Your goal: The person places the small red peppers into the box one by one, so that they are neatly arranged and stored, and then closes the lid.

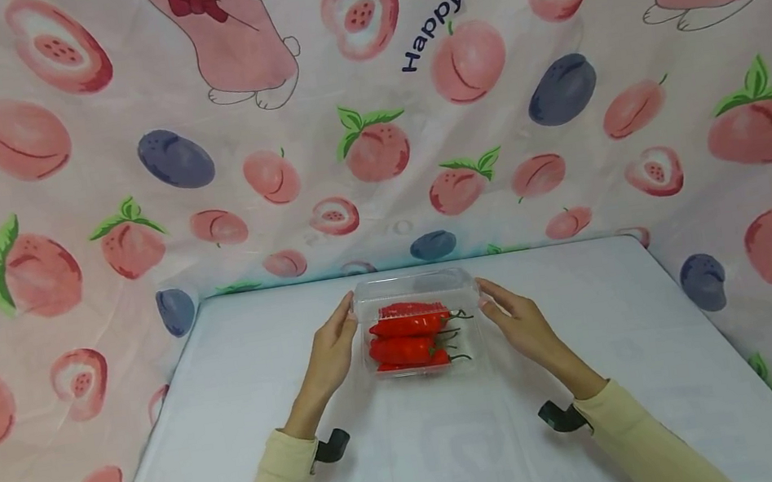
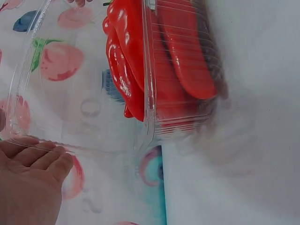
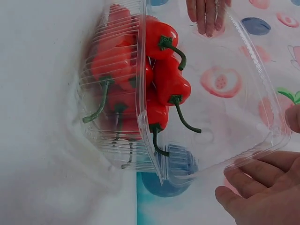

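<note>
A clear plastic clamshell box (image 1: 421, 369) sits near the table's back edge, its hinged lid (image 1: 412, 282) raised at the back. Several red chili peppers (image 1: 408, 348) with green stems are piled in the base, rising above its rim in both wrist views. My left hand (image 1: 333, 347) holds the lid's left side, fingers (image 2: 47, 161) along the outer edge. On the opposite side, my right hand (image 1: 522, 324) has the lid's corner between the thumb and fingers (image 3: 253, 178).
The box stands on a white-covered table (image 1: 437, 448). Right behind the table's far edge hangs a fruit-printed cloth (image 1: 327, 241), which also runs along both sides. A dark wrist camera (image 1: 332, 446) sticks out from the left sleeve, and another camera (image 1: 562, 416) from the right.
</note>
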`<state>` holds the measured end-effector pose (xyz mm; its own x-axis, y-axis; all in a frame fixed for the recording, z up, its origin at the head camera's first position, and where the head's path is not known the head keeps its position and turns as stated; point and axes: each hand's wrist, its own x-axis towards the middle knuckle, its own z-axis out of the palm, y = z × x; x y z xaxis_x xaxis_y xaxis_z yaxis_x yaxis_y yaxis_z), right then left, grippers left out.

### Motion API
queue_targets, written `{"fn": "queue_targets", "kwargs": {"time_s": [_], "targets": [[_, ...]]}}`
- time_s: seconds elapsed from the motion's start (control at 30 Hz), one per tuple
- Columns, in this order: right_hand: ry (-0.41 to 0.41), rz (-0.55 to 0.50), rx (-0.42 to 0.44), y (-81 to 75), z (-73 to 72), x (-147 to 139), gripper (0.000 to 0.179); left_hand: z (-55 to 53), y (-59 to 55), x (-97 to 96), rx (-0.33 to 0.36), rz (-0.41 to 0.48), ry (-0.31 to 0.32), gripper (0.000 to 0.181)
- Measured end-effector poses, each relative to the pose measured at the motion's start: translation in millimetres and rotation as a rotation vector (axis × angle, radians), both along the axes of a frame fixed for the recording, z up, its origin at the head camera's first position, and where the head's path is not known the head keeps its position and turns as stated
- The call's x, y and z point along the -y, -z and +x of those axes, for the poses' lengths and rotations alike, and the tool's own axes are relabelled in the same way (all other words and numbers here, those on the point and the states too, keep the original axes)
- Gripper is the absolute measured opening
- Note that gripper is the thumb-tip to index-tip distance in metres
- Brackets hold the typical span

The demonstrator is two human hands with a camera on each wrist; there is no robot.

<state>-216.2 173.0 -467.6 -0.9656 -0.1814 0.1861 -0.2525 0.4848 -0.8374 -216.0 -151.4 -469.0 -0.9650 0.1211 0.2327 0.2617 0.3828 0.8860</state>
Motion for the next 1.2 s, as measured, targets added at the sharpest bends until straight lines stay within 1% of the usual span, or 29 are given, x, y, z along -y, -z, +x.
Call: {"fn": "queue_targets", "kwargs": {"time_s": [0.07, 0.1, 0.3, 0.33, 0.53, 0.83, 1.2], "targets": [[0.007, 0.01, 0.001, 0.9, 0.2, 0.1, 0.055, 0.1, 1.1, 0.1, -0.001, -0.004, -0.002, 0.049], [0.01, 0.015, 0.004, 1.3, 0.3, 0.3, 0.055, 2.8, -3.4, -0.8, 0.009, -0.002, -0.001, 0.049], [0.019, 0.022, 0.018, 1.8, 2.6, 1.9, 0.057, 7.2, -2.3, 0.5, 0.01, -0.006, 0.009, 0.052], [0.021, 0.023, 0.018, 2.0, 3.0, 2.2, 0.057, 5.2, 2.9, 1.6, 0.003, -0.008, 0.008, 0.052], [0.031, 0.053, 0.01, 6.3, 6.4, 3.7, 0.057, 7.4, 6.9, 2.0, 0.03, -0.001, -0.01, 0.051], [0.033, 0.052, 0.001, 11.0, 12.5, 5.1, 0.055, 13.6, 9.9, 1.6, 0.051, -0.002, -0.029, 0.05], [0.019, 0.03, -0.018, 20.0, 16.9, 4.0, 0.056, 18.4, 16.4, 2.4, 0.046, -0.039, -0.042, 0.05]]}}
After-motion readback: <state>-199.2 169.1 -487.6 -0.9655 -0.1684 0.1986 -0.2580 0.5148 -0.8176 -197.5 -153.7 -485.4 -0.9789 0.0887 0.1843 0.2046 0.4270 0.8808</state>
